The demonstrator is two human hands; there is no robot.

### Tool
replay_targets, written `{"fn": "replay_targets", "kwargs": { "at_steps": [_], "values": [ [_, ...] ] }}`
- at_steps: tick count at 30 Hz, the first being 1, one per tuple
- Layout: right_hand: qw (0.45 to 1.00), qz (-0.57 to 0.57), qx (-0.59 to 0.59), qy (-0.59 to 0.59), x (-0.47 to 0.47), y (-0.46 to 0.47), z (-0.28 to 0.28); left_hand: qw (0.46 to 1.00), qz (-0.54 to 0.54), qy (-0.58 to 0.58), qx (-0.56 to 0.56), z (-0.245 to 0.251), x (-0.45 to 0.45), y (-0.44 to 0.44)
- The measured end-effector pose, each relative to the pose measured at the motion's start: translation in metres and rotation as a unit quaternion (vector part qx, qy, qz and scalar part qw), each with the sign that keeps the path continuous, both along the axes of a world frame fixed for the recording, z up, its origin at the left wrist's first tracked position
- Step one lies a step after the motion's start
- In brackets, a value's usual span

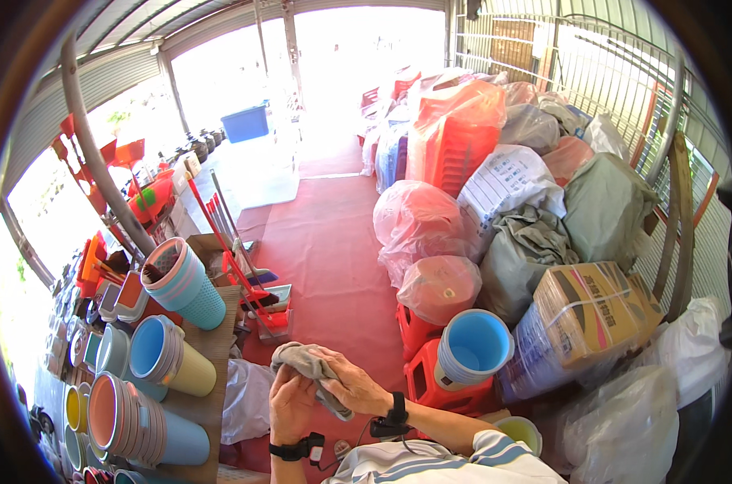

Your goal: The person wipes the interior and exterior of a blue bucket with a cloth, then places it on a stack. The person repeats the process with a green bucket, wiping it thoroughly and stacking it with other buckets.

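Observation:
In front of my chest, a crumpled grey cloth (300,359) is bunched between my two hands. My left hand (291,399) is raised, its fingers pressed against the cloth's underside. Over the top lies my right hand (349,376), gripping the cloth from the right, and one end hangs down below it. Whether something else is wrapped inside the cloth cannot be seen. Each wrist carries a black strap with a small device. To the left, a cardboard-topped table (211,363) holds stacked plastic buckets, including a blue stack with pink-orange insides (178,435) and a cream stack (193,370).
Red stools (423,366) on the right bear a stack of blue-lined buckets (472,345). Beyond are a strapped carton (590,308) and bagged goods (426,224). Brooms and dustpans (269,308) stand left of the red floor covering (323,242). A metal pole (93,145) rises at left.

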State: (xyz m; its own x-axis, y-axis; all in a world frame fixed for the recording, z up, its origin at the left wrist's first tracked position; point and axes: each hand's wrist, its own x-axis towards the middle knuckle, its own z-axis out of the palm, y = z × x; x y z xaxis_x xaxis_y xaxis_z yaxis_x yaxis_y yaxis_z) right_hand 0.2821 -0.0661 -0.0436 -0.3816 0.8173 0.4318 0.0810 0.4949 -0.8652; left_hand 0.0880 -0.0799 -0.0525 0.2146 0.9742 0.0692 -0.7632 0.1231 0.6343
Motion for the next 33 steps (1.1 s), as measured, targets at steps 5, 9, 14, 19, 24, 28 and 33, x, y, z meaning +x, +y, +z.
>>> {"fn": "replay_targets", "kwargs": {
  "at_steps": [5,9,14,19,24,28,33],
  "values": [
    [0.998,-0.017,0.010,-0.060,-0.025,-0.002,0.003,0.985,0.136,0.103,0.016,-0.028,0.007,-0.002],
    [0.983,-0.062,0.036,-0.166,-0.050,-0.024,-0.003,0.989,0.116,0.089,-0.034,-0.058,0.014,-0.011],
    [0.984,0.023,0.070,-0.162,-0.027,-0.032,0.020,0.989,0.049,0.130,-0.047,-0.076,0.005,-0.015],
    [0.993,-0.040,0.107,0.036,0.061,-0.021,0.128,0.983,0.052,0.176,-0.017,-0.072,-0.017,-0.017],
    [0.935,0.093,0.015,0.342,0.111,-0.068,0.222,0.974,0.052,0.221,-0.014,-0.066,-0.035,-0.022],
    [0.895,0.204,0.014,0.397,0.109,-0.091,0.237,0.967,0.053,0.248,-0.016,-0.062,-0.040,-0.022],
    [0.875,0.257,0.000,0.411,0.112,-0.098,0.227,0.963,0.052,0.266,-0.017,-0.057,-0.040,-0.024]
  ]
}}
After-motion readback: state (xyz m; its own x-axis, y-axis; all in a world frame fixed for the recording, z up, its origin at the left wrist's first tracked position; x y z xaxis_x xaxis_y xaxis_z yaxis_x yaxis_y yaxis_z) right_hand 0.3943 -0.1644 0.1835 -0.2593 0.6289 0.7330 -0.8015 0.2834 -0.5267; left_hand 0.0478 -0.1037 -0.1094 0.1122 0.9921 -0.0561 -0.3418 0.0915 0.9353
